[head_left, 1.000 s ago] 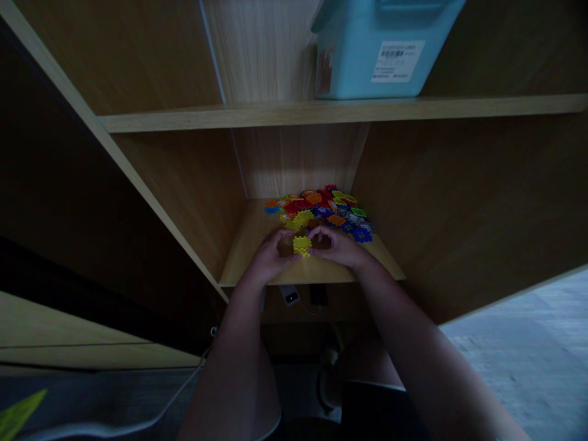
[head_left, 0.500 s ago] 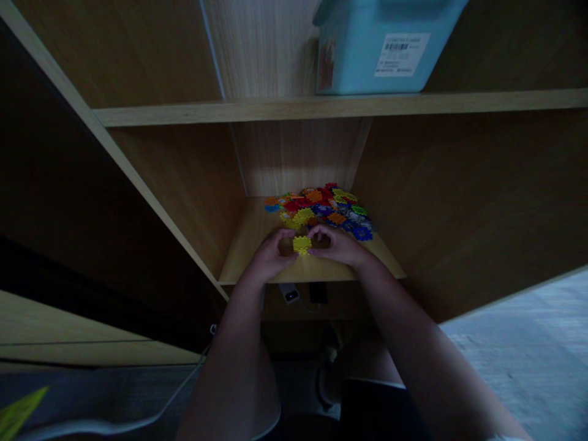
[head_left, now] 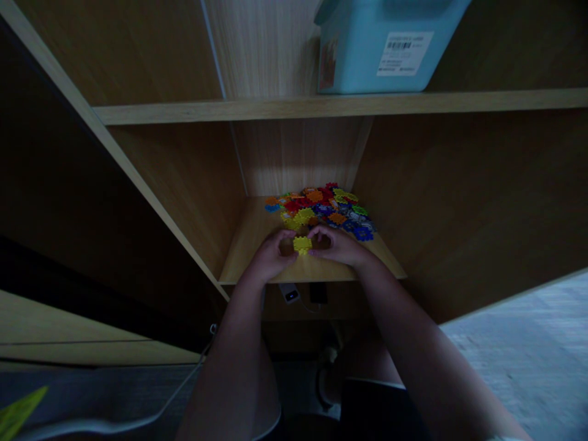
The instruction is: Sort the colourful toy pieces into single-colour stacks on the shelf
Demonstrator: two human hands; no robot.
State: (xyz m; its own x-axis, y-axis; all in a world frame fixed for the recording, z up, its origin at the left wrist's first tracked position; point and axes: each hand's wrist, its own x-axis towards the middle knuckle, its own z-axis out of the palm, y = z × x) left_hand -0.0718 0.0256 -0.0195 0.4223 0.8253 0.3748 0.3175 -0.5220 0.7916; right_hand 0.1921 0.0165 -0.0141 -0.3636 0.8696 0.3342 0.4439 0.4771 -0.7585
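Observation:
Between my two hands is a small yellow toothed building piece (head_left: 302, 245), held just above the front part of the wooden shelf (head_left: 241, 260). My left hand (head_left: 272, 256) curls around its left side, thumb and finger closed on the edge. From the right, my right hand (head_left: 339, 246) pinches the same yellow piece with thumb and fingertips. Whether it is one piece or a few joined ones is too small to tell. Just behind my fingers lies a heap of similar flat pieces (head_left: 315, 197) in red, orange, yellow, blue and green.
A light blue plastic bin (head_left: 381, 55) with a white label stands on the upper shelf (head_left: 257, 111). Cabinet walls rise on both sides. Below the shelf are a white device with a small display (head_left: 290, 294) and a dark block (head_left: 318, 293). A pale cable (head_left: 169, 401) runs at lower left.

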